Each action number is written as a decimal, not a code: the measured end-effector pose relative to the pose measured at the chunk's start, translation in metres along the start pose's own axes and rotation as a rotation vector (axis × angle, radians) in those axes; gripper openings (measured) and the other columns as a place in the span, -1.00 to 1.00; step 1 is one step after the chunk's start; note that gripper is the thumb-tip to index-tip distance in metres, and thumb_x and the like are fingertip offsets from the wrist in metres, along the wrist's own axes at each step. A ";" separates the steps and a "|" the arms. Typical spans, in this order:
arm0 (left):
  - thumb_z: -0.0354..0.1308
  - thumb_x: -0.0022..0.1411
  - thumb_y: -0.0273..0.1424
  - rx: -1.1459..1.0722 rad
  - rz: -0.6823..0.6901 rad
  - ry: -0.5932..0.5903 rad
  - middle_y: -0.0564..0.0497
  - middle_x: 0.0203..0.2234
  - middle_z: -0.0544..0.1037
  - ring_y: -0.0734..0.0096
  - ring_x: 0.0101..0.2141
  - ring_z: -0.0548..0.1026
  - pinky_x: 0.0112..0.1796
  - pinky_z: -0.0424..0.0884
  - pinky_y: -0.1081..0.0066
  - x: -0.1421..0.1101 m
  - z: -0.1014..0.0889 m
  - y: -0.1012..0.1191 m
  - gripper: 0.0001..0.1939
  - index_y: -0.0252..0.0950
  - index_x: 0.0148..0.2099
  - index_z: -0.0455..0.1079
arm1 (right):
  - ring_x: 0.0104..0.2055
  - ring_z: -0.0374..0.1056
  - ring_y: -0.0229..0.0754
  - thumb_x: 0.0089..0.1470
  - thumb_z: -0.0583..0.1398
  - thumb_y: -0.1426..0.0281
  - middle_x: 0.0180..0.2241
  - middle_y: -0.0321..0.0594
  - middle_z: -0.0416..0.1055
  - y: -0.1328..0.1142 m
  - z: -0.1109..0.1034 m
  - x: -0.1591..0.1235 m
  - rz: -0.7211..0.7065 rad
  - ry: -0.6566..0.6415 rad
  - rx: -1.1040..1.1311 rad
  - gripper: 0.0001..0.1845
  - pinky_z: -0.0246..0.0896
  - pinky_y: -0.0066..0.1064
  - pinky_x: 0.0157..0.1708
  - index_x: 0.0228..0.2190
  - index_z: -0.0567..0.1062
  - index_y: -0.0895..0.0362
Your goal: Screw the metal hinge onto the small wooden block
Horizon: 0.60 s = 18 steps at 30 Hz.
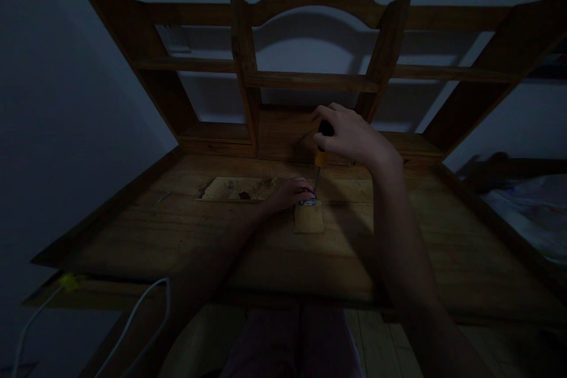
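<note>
Trousers, dull pink, worn by the person; bottom centre of the frame, between two bare forearms.

Right hand: right of centre, above the desk; fingers closed around the top of a black-and-yellow-handled screwdriver. Its slim metal shaft slants down to the fitting below, the tip beside the left fingertips.

Left hand: centre; fingers bent, fingertips at the upper edge of the fitting; whether they pinch anything cannot be told.

Small silvery metal fitting: centre, at the upper edge of a small flat pale wooden piece, which lies on the desk.

Brown wooden desk: wide, planked top. Left of centre, a pale rectangular patch with rough, dark-marked edges; farther left, a small thin light item, too dim to identify.

Brown wooden shelf unit with arched top rail: along the desk's far side, against a bluish-grey wall.

White cable: lower left, in a loop. Bright yellow item: desk's lower left corner, details blurred.

Pale crumpled material: right edge, beyond the desk.
</note>
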State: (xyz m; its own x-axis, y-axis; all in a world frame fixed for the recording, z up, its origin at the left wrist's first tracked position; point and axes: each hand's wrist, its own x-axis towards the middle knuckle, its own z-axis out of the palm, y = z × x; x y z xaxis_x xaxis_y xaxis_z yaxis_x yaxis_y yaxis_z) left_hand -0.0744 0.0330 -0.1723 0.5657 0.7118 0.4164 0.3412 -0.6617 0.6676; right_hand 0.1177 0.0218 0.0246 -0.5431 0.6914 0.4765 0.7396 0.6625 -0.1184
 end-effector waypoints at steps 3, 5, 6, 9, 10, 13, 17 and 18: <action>0.20 0.36 -0.26 0.025 0.011 -0.004 -0.06 -0.24 0.57 0.32 -0.18 0.52 -0.11 0.39 0.34 0.000 0.000 -0.001 -0.79 -0.31 -0.16 0.54 | 0.05 0.37 0.12 0.19 0.19 0.22 0.03 -0.05 0.42 0.003 0.004 0.001 0.000 0.011 -0.002 -0.59 0.22 -0.06 0.05 0.05 0.43 0.07; 0.19 0.37 -0.26 0.017 0.030 -0.006 -0.07 -0.24 0.57 0.32 -0.17 0.52 -0.10 0.40 0.34 0.000 0.001 -0.004 -0.78 -0.32 -0.16 0.55 | 0.01 0.38 0.10 0.21 0.18 0.24 -0.01 -0.05 0.42 0.004 0.006 0.001 -0.012 0.015 -0.029 -0.64 0.22 -0.08 0.03 0.01 0.43 0.07; 0.19 0.37 -0.26 0.012 0.038 -0.006 -0.07 -0.24 0.56 0.33 -0.17 0.52 -0.10 0.40 0.35 0.000 0.002 -0.006 -0.78 -0.32 -0.16 0.54 | -0.02 0.39 0.08 0.20 0.17 0.27 -0.02 -0.06 0.41 0.003 0.007 0.002 -0.015 0.016 -0.045 -0.68 0.23 -0.09 0.01 -0.03 0.43 0.07; 0.20 0.36 -0.26 0.016 0.045 0.001 -0.06 -0.24 0.56 0.34 -0.18 0.52 -0.12 0.39 0.36 0.000 0.004 -0.012 -0.79 -0.31 -0.17 0.54 | -0.04 0.39 0.06 0.14 0.17 0.35 0.00 -0.06 0.37 0.001 0.006 0.001 -0.011 0.018 -0.044 -0.75 0.24 -0.12 -0.04 -0.11 0.44 0.07; 0.21 0.36 -0.27 0.022 0.045 0.003 -0.06 -0.24 0.56 0.34 -0.18 0.52 -0.12 0.39 0.36 0.000 0.005 -0.013 -0.79 -0.31 -0.16 0.54 | -0.03 0.39 0.06 0.12 0.17 0.35 0.01 -0.06 0.36 0.000 0.006 0.001 -0.008 0.021 -0.028 -0.74 0.24 -0.13 -0.04 -0.12 0.43 0.07; 0.19 0.37 -0.26 0.032 0.051 0.006 -0.06 -0.23 0.56 0.34 -0.18 0.52 -0.12 0.39 0.36 -0.001 0.005 -0.014 -0.78 -0.31 -0.16 0.54 | 0.00 0.38 0.07 0.10 0.18 0.34 0.03 -0.07 0.36 -0.002 0.006 0.001 -0.006 0.030 -0.002 -0.72 0.25 -0.14 -0.04 -0.11 0.42 0.06; 0.18 0.38 -0.26 0.050 0.046 -0.004 -0.05 -0.25 0.56 0.34 -0.18 0.52 -0.12 0.40 0.36 0.000 0.003 -0.009 -0.78 -0.32 -0.18 0.53 | -0.05 0.39 0.11 0.19 0.17 0.21 -0.03 -0.04 0.39 -0.002 0.009 0.002 0.008 0.042 -0.085 -0.69 0.25 -0.10 -0.08 -0.08 0.40 0.09; 0.19 0.38 -0.26 0.060 0.042 -0.005 -0.05 -0.25 0.56 0.33 -0.18 0.52 -0.12 0.40 0.36 0.000 0.002 -0.008 -0.78 -0.31 -0.18 0.53 | -0.05 0.39 0.13 0.20 0.16 0.20 -0.04 -0.02 0.39 -0.002 0.009 0.002 0.015 0.043 -0.115 -0.68 0.25 -0.09 -0.10 -0.07 0.40 0.10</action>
State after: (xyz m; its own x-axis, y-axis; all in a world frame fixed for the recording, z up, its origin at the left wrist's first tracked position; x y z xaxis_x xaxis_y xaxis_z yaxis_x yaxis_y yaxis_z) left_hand -0.0753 0.0378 -0.1791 0.5839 0.6820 0.4403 0.3616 -0.7042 0.6111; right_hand 0.1117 0.0248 0.0177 -0.5157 0.6866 0.5125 0.7897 0.6129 -0.0263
